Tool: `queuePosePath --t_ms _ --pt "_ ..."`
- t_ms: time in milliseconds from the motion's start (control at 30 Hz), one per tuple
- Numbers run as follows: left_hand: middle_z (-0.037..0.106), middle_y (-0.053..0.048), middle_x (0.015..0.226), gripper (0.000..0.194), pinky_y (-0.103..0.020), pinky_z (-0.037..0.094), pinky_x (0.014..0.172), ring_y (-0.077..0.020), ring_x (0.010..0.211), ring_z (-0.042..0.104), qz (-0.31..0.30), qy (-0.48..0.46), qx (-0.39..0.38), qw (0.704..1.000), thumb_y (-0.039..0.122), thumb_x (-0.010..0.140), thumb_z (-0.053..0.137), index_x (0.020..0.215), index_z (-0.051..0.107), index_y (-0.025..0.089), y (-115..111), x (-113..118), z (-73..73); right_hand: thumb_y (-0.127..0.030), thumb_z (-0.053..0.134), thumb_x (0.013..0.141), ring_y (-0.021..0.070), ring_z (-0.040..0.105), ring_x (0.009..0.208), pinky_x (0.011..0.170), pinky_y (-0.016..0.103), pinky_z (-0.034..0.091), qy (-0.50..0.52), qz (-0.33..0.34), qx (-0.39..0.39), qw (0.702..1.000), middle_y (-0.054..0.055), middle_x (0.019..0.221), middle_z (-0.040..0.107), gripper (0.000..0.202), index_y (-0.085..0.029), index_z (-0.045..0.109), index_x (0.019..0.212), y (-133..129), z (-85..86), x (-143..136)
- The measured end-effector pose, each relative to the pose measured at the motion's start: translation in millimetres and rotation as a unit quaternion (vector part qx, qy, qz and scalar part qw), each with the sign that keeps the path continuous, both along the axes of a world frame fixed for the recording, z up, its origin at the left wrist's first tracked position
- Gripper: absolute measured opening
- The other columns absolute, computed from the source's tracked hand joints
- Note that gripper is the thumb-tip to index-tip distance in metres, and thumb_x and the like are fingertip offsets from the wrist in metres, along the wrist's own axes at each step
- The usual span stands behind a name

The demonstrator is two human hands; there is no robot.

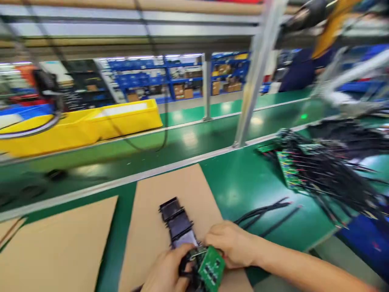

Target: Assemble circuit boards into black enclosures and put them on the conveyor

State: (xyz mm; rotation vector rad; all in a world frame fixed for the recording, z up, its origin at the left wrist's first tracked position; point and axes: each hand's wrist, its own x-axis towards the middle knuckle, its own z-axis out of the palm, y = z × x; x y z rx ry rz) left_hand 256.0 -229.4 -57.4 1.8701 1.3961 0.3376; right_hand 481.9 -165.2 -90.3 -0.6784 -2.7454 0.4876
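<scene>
My left hand is closed around black cable and dark parts beside a green circuit board. My right hand has its fingers bent in at the board's upper right edge; what its fingertips pinch is hidden. The board is tilted, with dark components on its face. Just beyond my hands, a row of black plastic cases lies on a brown cardboard sheet. The nearest case is partly covered by my left hand.
To the right lie a heap of black cables with green boards and several loose cables. Another cardboard sheet is at left. Yellow bins stand beyond a metal rail, and a metal post rises from the green bench.
</scene>
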Motion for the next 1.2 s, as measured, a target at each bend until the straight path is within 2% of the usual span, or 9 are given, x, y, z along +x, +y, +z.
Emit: queuePosePath --t_ms 133,233,367,600,733,933,1067,1133,1200 --pt "0.072 -0.006 0.098 0.046 -0.034 0.053 0.074 -0.0245 0.084 0.068 -0.006 0.062 0.052 0.997 0.011 0.074 0.049 0.119 0.056 0.021 -7.3 2.8 -10.2 -0.013 0.049 0.075 0.0171 0.05 0.061 0.056 0.029 0.03 0.073 0.025 0.021 0.997 0.003 0.07 0.056 0.01 -0.019 0.054 0.081 -3.7 -9.1 4.5" --pt "0.071 -0.006 0.099 0.051 -0.032 0.053 0.072 -0.0237 0.084 0.068 0.004 0.053 0.053 0.997 0.007 0.067 0.05 0.117 0.054 0.02 -13.7 5.7 -7.3 -0.015 0.052 0.075 0.0183 0.057 0.071 0.063 0.028 0.037 0.09 0.012 -0.068 0.994 0.004 0.08 0.062 0.023 -0.018 0.056 0.097 -6.4 3.3 1.9" --pt "0.071 -0.004 0.097 0.045 -0.032 0.052 0.069 -0.0238 0.083 0.067 0.009 0.067 0.022 0.997 0.01 0.069 0.053 0.113 0.054 0.022 -14.5 9.5 2.5 -0.015 0.059 0.07 0.0173 0.059 0.074 0.064 0.025 0.039 0.04 -0.017 -0.185 0.982 0.001 0.082 0.063 0.02 -0.021 0.054 0.089 -7.8 16.2 -6.5" --pt "0.069 -0.006 0.089 0.027 -0.033 0.048 0.065 -0.0261 0.078 0.066 -0.036 0.166 0.027 0.985 0.01 0.072 0.051 0.098 0.051 0.019 -9.4 14.7 6.3 -0.015 0.055 0.076 0.0178 0.054 0.07 0.064 0.027 0.038 0.018 -0.03 -0.17 0.985 0.003 0.077 0.059 0.009 -0.02 0.052 0.083 -12.1 13.8 -5.0" --pt "0.069 -0.005 0.091 0.018 -0.035 0.048 0.065 -0.0278 0.079 0.065 -0.049 0.165 0.028 0.985 0.025 0.088 0.048 0.105 0.051 0.022 -6.9 7.9 28.2 -0.011 0.058 0.069 0.0178 0.054 0.082 0.071 0.027 0.041 0.108 -0.05 -0.219 0.968 0.004 0.093 0.059 0.032 -0.019 0.053 0.099 -2.4 39.6 -0.2" --pt "0.068 -0.007 0.083 0.039 -0.039 0.047 0.069 -0.0278 0.076 0.064 -0.077 0.169 0.02 0.982 0.044 0.099 0.03 0.088 0.059 0.021 7.9 -14.9 70.0 -0.02 0.056 0.084 0.0129 0.053 0.068 0.064 0.024 0.037 0.15 -0.098 -0.226 0.958 0.0 0.073 0.058 0.01 -0.018 0.063 0.077 21.7 82.4 -4.8" --pt "0.067 -0.007 0.101 0.033 -0.039 0.047 0.081 -0.0258 0.089 0.063 -0.018 0.087 0.033 0.995 0.035 0.091 0.051 0.122 0.054 0.023 27.5 -35.7 77.4 -0.038 0.055 0.091 0.01 0.043 0.056 0.054 0.025 0.029 0.041 -0.092 -0.25 0.963 -0.004 0.058 0.048 0.039 -0.017 0.055 0.058 39.1 96.0 -26.1" --pt "0.065 -0.005 0.108 0.052 -0.034 0.048 0.078 -0.0204 0.084 0.063 0.035 -0.021 -0.011 0.999 0.025 0.084 0.058 0.134 0.043 0.024 39.4 -39.9 69.6 -0.041 0.056 0.089 0.0089 0.035 0.052 0.049 0.025 0.024 0.012 -0.096 -0.275 0.957 -0.005 0.053 0.04 0.042 -0.016 0.052 0.056 51.5 94.9 -39.4" --pt "0.066 -0.005 0.104 0.046 -0.028 0.049 0.07 -0.0163 0.076 0.062 0.078 -0.138 -0.07 0.985 0.024 0.081 0.06 0.125 0.049 0.019 51.0 -40.0 55.9 -0.043 0.057 0.087 0.0081 0.028 0.05 0.047 0.024 0.02 -0.007 -0.098 -0.299 0.949 -0.007 0.051 0.031 0.043 -0.016 0.048 0.054 67.1 88.6 -51.2"
